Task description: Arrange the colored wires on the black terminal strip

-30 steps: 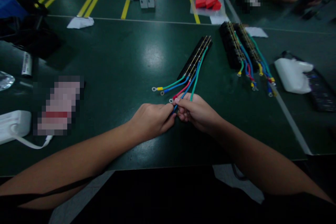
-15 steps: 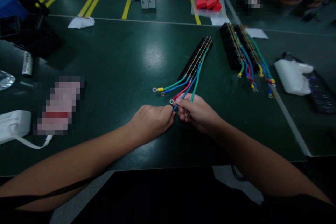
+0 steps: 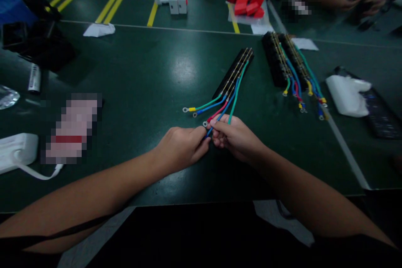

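Observation:
A black strip with brass-coloured rods point(image 3: 234, 73) lies slanted on the green table, with green, blue and red wires coming off its near end. My left hand point(image 3: 188, 144) is closed in a pinch on the end of a blue wire point(image 3: 223, 111). Just right of it, my right hand point(image 3: 230, 134) grips the same blue wire a little higher up. A green wire point(image 3: 236, 96) runs down behind my right fingers, its end hidden. Free of both hands, a green wire with a yellow-sleeved ring terminal point(image 3: 188, 109) and a blue one point(image 3: 198, 114) point left. The red wire's ring terminal point(image 3: 205, 124) sits beside my fingertips.
Two similar wired strips point(image 3: 287, 63) lie at the right, near a white object point(image 3: 347, 96). Red parts point(image 3: 248, 5) and a grey-white piece point(image 3: 176, 4) stand at the back. A phone point(image 3: 73, 127) and white charger point(image 3: 19, 150) lie left. A co-worker's hands point(image 3: 351, 0) are at upper right.
My left thumb and fingers have shifted slightly down and left along the blue wire, showing a little more of it. My right hand keeps its hold; the whole view has tilted slightly.

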Tool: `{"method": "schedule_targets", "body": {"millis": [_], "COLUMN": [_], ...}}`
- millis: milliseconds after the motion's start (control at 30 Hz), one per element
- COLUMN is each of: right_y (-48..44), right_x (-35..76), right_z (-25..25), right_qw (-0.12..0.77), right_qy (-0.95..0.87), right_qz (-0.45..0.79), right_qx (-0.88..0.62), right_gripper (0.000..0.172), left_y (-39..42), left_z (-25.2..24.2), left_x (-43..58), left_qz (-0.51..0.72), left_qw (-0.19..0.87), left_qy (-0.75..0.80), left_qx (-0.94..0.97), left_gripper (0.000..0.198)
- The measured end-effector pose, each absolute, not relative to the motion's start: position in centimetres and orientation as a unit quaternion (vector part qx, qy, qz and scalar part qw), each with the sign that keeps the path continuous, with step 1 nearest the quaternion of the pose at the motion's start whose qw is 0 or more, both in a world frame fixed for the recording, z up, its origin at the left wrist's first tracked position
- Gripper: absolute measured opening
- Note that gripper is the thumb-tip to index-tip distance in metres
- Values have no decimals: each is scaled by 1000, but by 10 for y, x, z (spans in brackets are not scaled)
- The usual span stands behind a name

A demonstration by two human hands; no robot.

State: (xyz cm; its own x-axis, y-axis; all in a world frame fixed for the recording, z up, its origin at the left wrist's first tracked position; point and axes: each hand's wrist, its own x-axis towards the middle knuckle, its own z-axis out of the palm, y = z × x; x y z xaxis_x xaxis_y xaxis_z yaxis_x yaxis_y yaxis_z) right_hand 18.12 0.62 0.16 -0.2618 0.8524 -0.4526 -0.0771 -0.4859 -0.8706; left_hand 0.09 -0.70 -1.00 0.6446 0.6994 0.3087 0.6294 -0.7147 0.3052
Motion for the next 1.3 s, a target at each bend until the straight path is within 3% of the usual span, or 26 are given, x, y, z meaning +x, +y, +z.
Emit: {"method": "schedule_targets", "body": {"millis": [233, 367, 533, 1067, 1167, 1300], "right_y": [6, 6, 6, 5, 5, 6], "right_x": [182, 182, 183, 182, 183, 185], "right_z": [0, 0, 2, 0, 2, 4], "right_qw": [340, 348, 351, 338, 332, 330], "right_qy": [-375, -366, -357, -369, -374, -384], "right_qz": [706, 719, 727, 718, 716, 724], "right_qx": [-495, -478, -469, -484, -487, -470], "right_gripper": [13, 13, 13, 19, 21, 24], "left_y": [-9, -9, -9, -10, -11, -10], "left_z": [-7, -2, 1, -9, -6, 2], "left_x": [5, 9, 10, 7, 8, 11], "left_qz": [244, 246, 233, 220, 237, 244], "left_qw": [263, 337, 324, 194, 231, 377], "left_qy": [394, 402, 407, 415, 411, 434], "left_qx": [846, 815, 821, 861, 849, 781], "left_gripper": [13, 18, 31, 23, 24, 29]}}
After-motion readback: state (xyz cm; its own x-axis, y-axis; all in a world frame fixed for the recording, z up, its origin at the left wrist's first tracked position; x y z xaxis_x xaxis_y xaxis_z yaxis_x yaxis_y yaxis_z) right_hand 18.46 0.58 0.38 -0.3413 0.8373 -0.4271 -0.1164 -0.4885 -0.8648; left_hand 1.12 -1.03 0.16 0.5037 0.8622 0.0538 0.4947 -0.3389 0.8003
